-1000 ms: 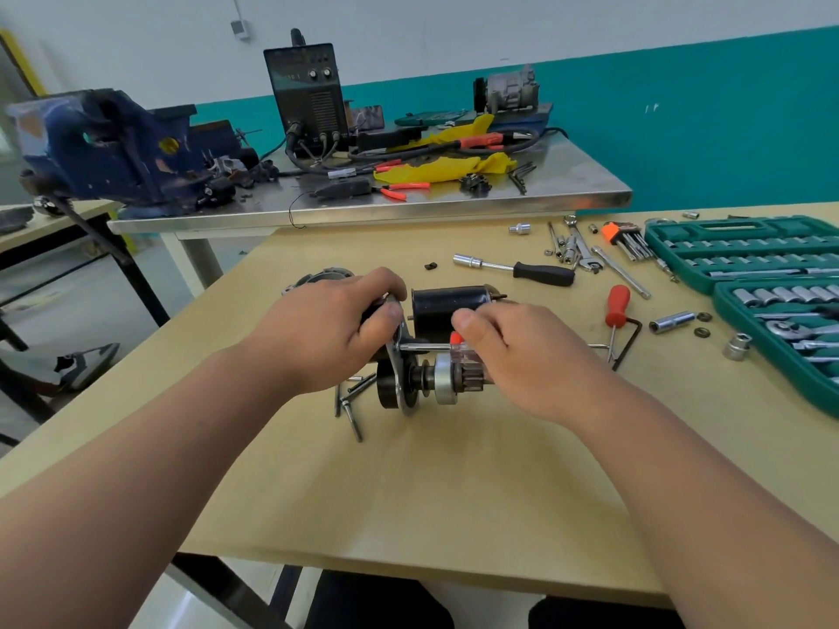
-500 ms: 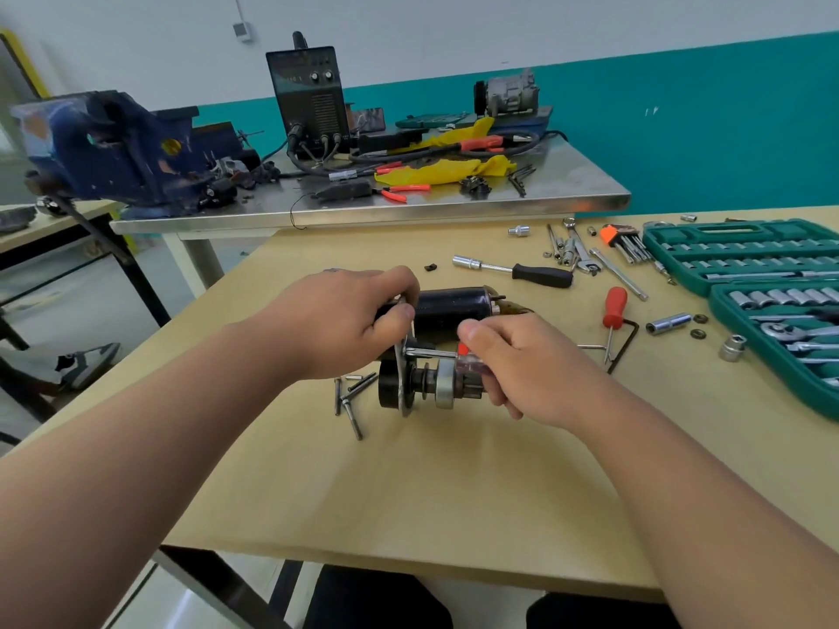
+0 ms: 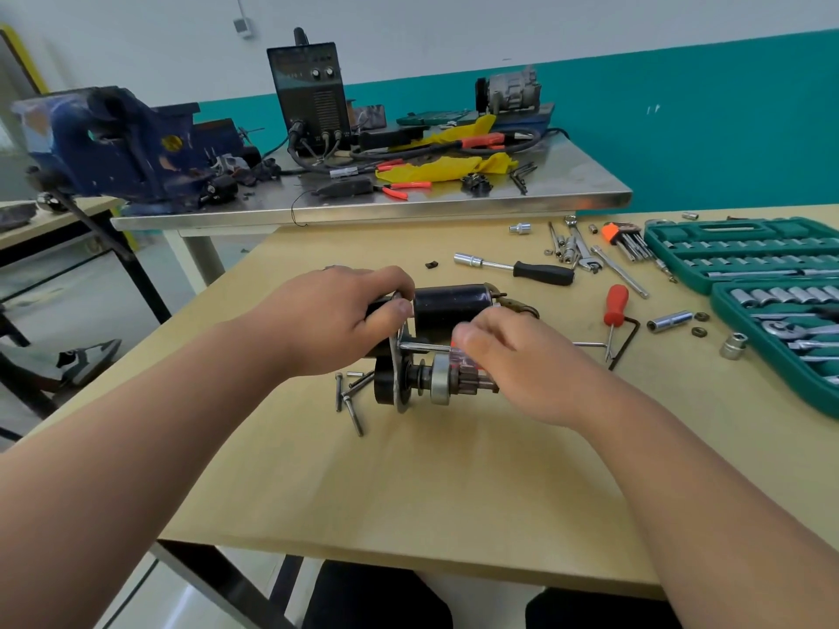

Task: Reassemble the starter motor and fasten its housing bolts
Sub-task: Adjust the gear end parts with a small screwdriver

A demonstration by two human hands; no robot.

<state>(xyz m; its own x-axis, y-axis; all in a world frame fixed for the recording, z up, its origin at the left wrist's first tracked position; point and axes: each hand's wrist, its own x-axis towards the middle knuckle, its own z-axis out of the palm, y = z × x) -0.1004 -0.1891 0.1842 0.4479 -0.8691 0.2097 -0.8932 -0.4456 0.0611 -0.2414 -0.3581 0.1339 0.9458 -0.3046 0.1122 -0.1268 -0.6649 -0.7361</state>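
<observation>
Screwdriver shaft runs parallel to the starter motor axis, tip leftward; your right hand grips its handle, your left hand clasps the motor.

Bare forearms, dark trousers

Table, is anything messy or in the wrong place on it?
A bit messy. Loose bolts lie crossed on the table beside the motor, not yet fitted. A socket and two nuts sit outside the green case. Nothing looks broken or spilled.
</observation>
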